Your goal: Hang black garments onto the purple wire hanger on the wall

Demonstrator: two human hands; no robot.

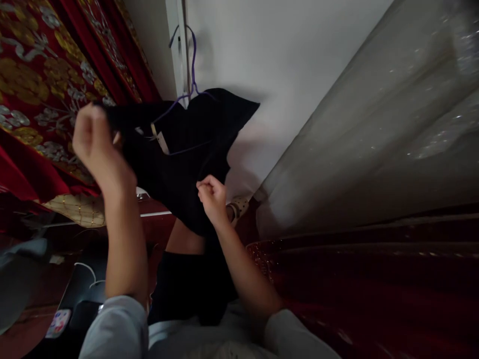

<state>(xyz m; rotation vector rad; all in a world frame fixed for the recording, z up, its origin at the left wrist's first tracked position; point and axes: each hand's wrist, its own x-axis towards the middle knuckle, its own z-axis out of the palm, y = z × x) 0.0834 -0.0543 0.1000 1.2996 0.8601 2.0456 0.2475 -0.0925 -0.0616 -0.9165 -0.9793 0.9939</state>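
Observation:
A black garment (164,169) hangs on a purple wire hanger (193,60), which hooks over a narrow white upright at the wall. A pale tag (162,143) dangles inside the garment's opening. My left hand (95,139), slightly blurred, is closed on the garment's upper left edge and holds it out to the side. Lower down, my right hand (212,197) pinches the cloth near the middle of the garment. The exact fold between the right fingertips is hidden.
On the left hangs a red curtain (41,75) with gold and silver flowers. Sheer whitish fabric (355,134) spreads across the right, above dark red cloth (374,289). A spotted clog (239,207) is on the floor. A dark flat surface at lower left bears a white cable (88,268).

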